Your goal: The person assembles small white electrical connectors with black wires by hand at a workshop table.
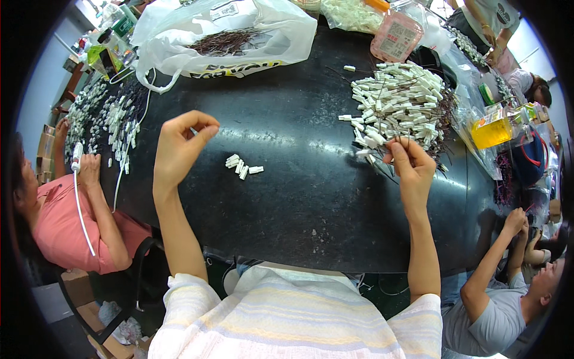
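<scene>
One heap of white plugs [397, 99], dark wires [444, 110] tangled in it, toward the far right corner of the black worktop [299, 209]. Right hand [415, 167] at the heap's near side, apparently clamped on dark wires. Left hand [179, 143] well apart, toward the left edge: raised, curled, nothing visible in it; cannot tell whether fingertips meet. Few loose plugs [240, 167] mid-worktop. Risk, judged: snagged wires, pulled quickly, could drag neighbours out or strain a joint.

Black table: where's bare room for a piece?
Free: the table between the small white cluster and the large white pile, plus its near strip. Crowded: right rear, under that pile; far edge, under the plastic bag; left, loose parts.
</scene>
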Available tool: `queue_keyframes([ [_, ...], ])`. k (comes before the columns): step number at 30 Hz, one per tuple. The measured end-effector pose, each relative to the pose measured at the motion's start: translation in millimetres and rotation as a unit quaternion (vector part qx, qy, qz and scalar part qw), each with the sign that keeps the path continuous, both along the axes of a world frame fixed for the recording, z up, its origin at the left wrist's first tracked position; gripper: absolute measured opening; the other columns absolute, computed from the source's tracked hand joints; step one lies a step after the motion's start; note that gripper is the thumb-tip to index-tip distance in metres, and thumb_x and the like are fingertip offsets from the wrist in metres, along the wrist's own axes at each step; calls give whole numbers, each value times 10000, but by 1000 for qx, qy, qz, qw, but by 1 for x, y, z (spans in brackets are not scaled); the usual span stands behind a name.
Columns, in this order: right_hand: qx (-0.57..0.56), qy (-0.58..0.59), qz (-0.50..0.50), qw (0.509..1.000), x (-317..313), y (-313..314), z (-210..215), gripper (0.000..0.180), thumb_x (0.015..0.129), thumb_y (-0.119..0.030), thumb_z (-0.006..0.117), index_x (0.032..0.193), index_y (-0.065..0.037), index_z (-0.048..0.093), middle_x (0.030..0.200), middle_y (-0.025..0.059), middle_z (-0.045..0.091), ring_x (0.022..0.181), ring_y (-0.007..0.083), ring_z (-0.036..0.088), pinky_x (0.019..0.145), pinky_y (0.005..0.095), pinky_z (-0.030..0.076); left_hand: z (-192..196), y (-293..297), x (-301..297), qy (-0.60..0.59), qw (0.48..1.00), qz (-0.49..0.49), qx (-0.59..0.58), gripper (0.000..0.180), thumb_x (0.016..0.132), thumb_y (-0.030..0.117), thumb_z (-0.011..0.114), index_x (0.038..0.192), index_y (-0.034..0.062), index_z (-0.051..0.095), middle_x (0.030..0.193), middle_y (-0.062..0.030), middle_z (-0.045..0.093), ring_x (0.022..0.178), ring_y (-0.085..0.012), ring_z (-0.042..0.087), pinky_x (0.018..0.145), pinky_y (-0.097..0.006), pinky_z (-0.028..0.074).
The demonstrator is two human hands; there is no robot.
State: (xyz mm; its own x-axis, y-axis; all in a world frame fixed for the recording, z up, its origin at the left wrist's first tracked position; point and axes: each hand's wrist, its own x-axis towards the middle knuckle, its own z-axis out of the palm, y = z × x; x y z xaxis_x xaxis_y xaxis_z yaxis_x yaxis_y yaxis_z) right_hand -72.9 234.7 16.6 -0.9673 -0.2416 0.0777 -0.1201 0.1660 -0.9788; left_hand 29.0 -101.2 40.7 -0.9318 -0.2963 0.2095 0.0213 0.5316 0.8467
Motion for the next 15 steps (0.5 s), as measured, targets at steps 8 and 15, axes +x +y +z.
queue_keyframes([
  [8,201,209,-26,957,-26,14,-5,137,843,-93,535,835,31,593,683,145,604,603,239,598,559,313,436,-31,58,15,21,953,-131,-272,214,607,-14,684,796,7,584,885,-78,557,837,-257,503,674,-337,434],
  [15,342,299,-56,889,-28,31,8,113,840,-139,544,808,-34,569,642,138,591,586,327,572,534,391,431,-24,77,-1,5,979,-145,-140,90,714,11,637,781,-1,579,757,-101,572,640,-179,537,572,-294,443],
])
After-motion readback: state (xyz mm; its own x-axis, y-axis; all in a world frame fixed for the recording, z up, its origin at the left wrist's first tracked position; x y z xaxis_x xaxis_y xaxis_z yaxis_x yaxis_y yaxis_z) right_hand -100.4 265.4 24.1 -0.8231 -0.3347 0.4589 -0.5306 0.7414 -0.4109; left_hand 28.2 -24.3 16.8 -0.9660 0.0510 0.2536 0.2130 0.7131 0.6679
